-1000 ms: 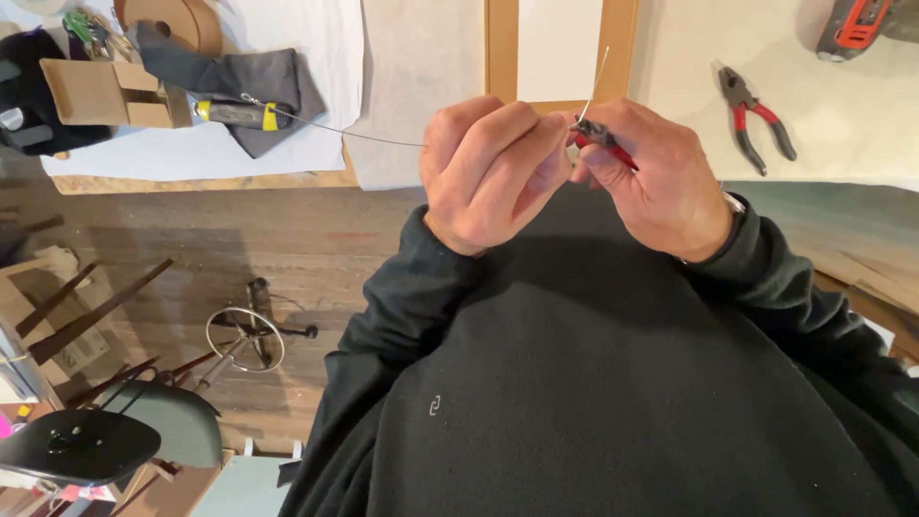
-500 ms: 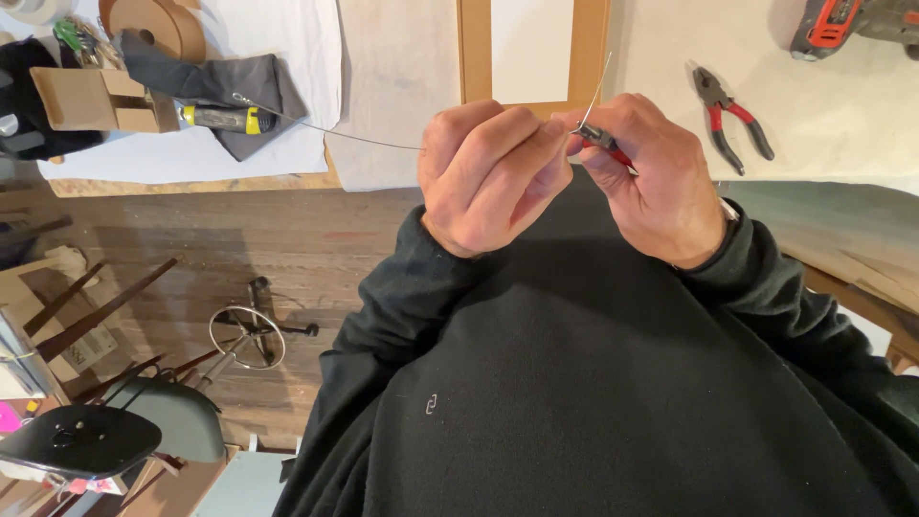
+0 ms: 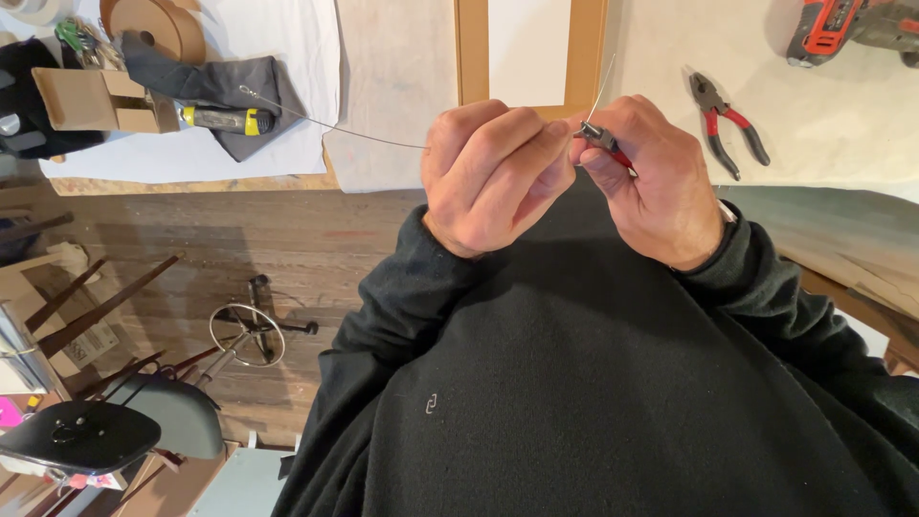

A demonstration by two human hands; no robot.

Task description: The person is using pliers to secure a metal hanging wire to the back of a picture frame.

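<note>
My left hand (image 3: 493,172) pinches a thin steel wire (image 3: 325,123) that runs off to the left over the bench. Close against it, my right hand (image 3: 661,177) grips small red-handled pliers (image 3: 605,144) whose dark jaws meet the wire at my left fingertips. A short wire end (image 3: 603,84) sticks up from the jaws. Both hands hover above the near edge of the workbench, in front of a wooden frame (image 3: 469,53). My black sleeves and chest fill the lower view.
Red-handled pliers (image 3: 728,123) lie on the bench at right, with a red power drill (image 3: 842,27) beyond. At left sit a yellow-handled tool (image 3: 222,119) on grey cloth, a cardboard box (image 3: 100,100) and a tape roll (image 3: 153,24). A stool (image 3: 247,333) and chair (image 3: 86,436) stand on the wooden floor.
The view has shifted slightly; my hands stay together on the wire and pliers, with little visible movement between them.
</note>
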